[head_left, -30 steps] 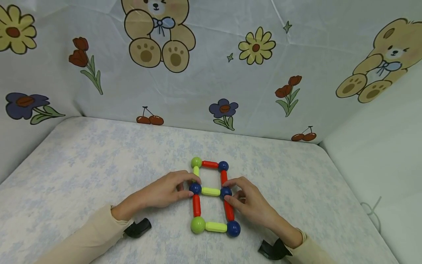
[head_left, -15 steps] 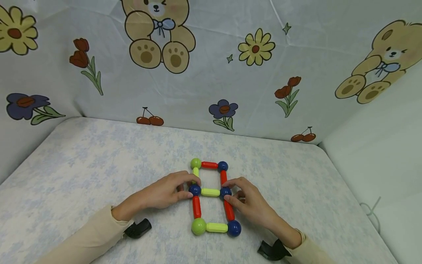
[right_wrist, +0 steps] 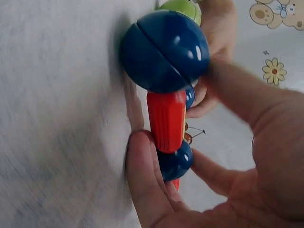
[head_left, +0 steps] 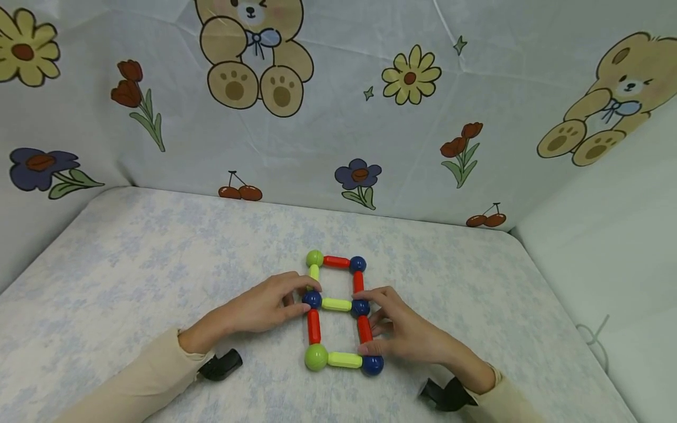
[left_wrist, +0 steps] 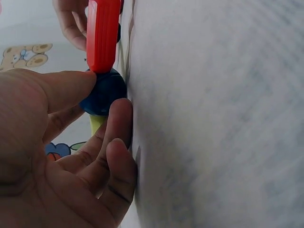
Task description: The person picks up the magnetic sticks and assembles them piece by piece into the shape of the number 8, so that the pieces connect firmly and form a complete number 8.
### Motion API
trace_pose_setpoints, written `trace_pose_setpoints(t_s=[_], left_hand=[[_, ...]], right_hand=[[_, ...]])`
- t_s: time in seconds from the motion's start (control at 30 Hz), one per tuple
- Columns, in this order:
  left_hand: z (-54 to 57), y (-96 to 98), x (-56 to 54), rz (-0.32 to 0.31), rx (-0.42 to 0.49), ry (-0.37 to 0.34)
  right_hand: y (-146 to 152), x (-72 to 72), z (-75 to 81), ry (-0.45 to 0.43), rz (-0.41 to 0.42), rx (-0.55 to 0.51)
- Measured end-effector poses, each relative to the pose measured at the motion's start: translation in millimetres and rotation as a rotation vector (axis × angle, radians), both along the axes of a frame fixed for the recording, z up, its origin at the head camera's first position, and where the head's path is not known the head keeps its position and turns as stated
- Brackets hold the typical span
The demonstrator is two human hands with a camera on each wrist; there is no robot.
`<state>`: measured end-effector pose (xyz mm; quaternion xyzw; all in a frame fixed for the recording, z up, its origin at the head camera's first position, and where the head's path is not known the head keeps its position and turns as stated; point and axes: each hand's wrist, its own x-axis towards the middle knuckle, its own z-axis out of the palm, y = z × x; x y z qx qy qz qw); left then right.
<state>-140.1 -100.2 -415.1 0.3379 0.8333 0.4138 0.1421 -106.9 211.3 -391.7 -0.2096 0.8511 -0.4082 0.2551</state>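
Observation:
A flat ladder-shaped frame of magnetic balls and sticks lies on the table, with two openings. My left hand [head_left: 264, 305] pinches the middle-left blue ball [head_left: 312, 299] between thumb and fingers; the left wrist view shows the thumb at that blue ball [left_wrist: 105, 92], just under a red stick [left_wrist: 103, 35]. My right hand [head_left: 409, 329] is spread along the frame's right side. Its index finger reaches the middle-right blue ball [head_left: 361, 308], and its thumb lies at the near-right blue ball [head_left: 372, 365]. Between them runs a red stick [right_wrist: 166, 121], fingers beside it.
Green balls form the near-left corner [head_left: 316, 357] and far-left corner [head_left: 314, 258] of the frame. A pale patterned cover lies over the table [head_left: 158, 247]. Behind rises a white cloth [head_left: 328, 135] printed with bears and flowers. A thin cord [head_left: 595, 338] hangs at right.
My right thumb has moved from the middle-right ball toward me, down to the near-right ball, while the index finger stays by the middle one. The left hand keeps its pinch.

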Motion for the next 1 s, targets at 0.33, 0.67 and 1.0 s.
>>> trace_pose_setpoints(t_s=[0.33, 0.67, 1.0], left_hand=[[13.3, 3.3, 10.2, -0.053, -0.159, -0.183], [13.4, 13.0, 21.9, -0.048, -0.242, -0.056], [14.0, 13.7, 23.2, -0.055, -0.240, -0.041]], right_hand=[[6, -1.7, 3.4, -0.085, 0.093, -0.027], [4, -1.7, -0.5, -0.030, 0.110, -0.007], [1, -1.2, -4.0, -0.001, 0.085, 0.009]])
